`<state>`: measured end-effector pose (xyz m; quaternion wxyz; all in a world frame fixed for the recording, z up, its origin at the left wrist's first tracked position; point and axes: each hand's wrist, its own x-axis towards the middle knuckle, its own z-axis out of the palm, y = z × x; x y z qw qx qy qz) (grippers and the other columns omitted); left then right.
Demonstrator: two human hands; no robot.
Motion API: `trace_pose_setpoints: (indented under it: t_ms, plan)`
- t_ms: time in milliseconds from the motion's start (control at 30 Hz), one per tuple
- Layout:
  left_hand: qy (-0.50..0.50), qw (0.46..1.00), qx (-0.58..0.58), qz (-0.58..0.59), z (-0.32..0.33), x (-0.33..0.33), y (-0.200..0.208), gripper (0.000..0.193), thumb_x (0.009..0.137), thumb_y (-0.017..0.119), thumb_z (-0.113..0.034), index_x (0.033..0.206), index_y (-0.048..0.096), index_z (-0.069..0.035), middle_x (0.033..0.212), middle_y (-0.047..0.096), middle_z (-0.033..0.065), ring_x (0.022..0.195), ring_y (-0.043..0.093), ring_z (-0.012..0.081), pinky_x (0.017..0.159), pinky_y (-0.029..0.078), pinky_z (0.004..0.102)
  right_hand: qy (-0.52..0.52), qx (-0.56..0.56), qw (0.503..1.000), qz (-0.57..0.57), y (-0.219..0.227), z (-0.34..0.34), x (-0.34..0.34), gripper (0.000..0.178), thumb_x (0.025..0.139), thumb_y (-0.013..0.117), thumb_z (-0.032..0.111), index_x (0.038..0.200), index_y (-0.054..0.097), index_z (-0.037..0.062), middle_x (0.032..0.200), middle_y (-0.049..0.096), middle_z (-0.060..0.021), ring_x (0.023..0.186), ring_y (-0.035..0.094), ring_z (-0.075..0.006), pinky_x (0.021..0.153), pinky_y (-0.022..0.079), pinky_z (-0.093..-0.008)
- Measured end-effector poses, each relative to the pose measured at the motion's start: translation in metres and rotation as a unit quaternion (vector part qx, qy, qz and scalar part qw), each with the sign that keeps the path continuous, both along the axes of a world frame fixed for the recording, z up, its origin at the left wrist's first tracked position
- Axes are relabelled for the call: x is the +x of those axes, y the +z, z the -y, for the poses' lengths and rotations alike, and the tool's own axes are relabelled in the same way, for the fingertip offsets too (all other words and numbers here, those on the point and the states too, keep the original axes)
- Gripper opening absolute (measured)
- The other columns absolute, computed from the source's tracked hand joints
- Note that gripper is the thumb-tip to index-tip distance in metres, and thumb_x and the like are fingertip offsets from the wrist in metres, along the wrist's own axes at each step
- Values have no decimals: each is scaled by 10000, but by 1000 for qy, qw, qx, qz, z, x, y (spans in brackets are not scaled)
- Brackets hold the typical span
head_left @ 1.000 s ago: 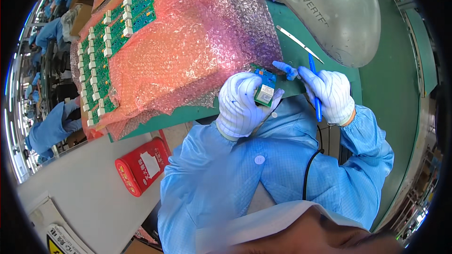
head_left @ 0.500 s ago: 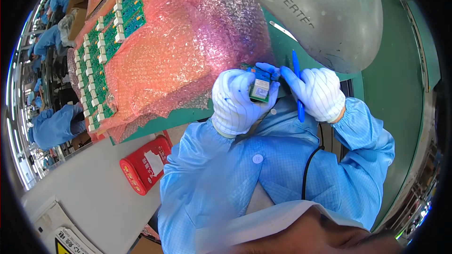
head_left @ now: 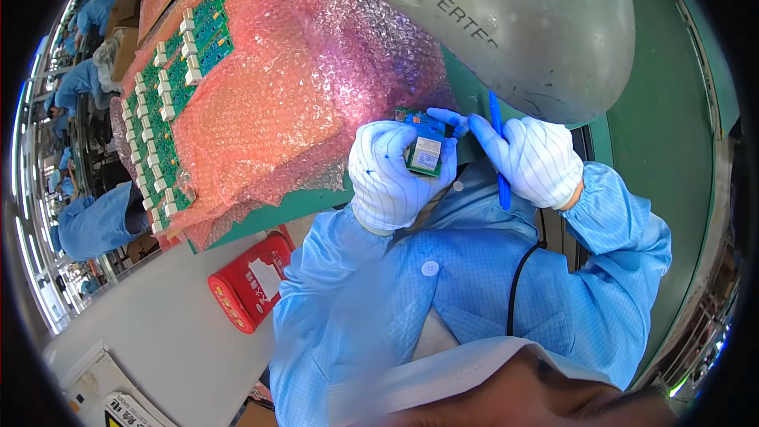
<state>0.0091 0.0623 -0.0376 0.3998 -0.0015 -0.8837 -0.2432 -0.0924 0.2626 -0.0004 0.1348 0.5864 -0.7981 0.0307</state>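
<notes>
My left hand [head_left: 389, 174], in a white striped glove, grips a small green circuit board [head_left: 424, 142] by its edges. On the board are blue parts and a pale block with a label. A blue pen [head_left: 500, 150] stands nearly upright in my gloved right hand [head_left: 539, 160], whose thumb and fingers close round its middle. The right index finger points toward the board, close to the left fingertips; whether they touch I cannot tell.
Pink bubble wrap [head_left: 269, 103] covers the bench at left, with rows of circuit boards [head_left: 168, 115] on it. A big grey lamp-like housing [head_left: 553, 32] overhangs the green bench [head_left: 660, 126]. A red tin [head_left: 251, 281] stands lower left. Co-workers in blue [head_left: 95, 221] are at far left.
The circuit board has shifted slightly left in my left hand and is turned so more of its blue parts show. My right hand keeps the pen in nearly the same place.
</notes>
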Motion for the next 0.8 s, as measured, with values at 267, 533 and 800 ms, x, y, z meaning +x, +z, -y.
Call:
trace_pose_setpoints:
  t_ms: [267, 533, 800]
  plan:
    - [11, 1000, -1, -7, -3, 2, -4, 628, 615, 873, -194, 1105, 492, -98, 929, 562, 91, 787, 597, 299, 644, 509, 398, -3, -3, 1000, 20, -3, 8, -4, 448, 819, 633, 123, 1267, 621, 112, 653, 449, -18, 546, 511, -160, 454, 415, -335]
    - [-24, 1000, 0, 11, -1, 5, -3, 654, 611, 898, -224, 1110, 495, -102, 948, 573, 89, 811, 600, 297, 657, 514, 397, 4, -25, 1000, 16, -11, 15, -4, 366, 836, 594, 162, 1194, 634, 98, 651, 472, -17, 533, 512, -168, 459, 402, -329]
    - [-19, 1000, 1, 13, -3, 5, -1, 630, 624, 890, -197, 1106, 497, -97, 950, 580, 101, 821, 602, 301, 674, 516, 399, -52, -122, 979, 154, 1, -1, -18, 413, 785, 659, 183, 1197, 622, 166, 628, 522, -42, 505, 558, -224, 433, 417, -382]
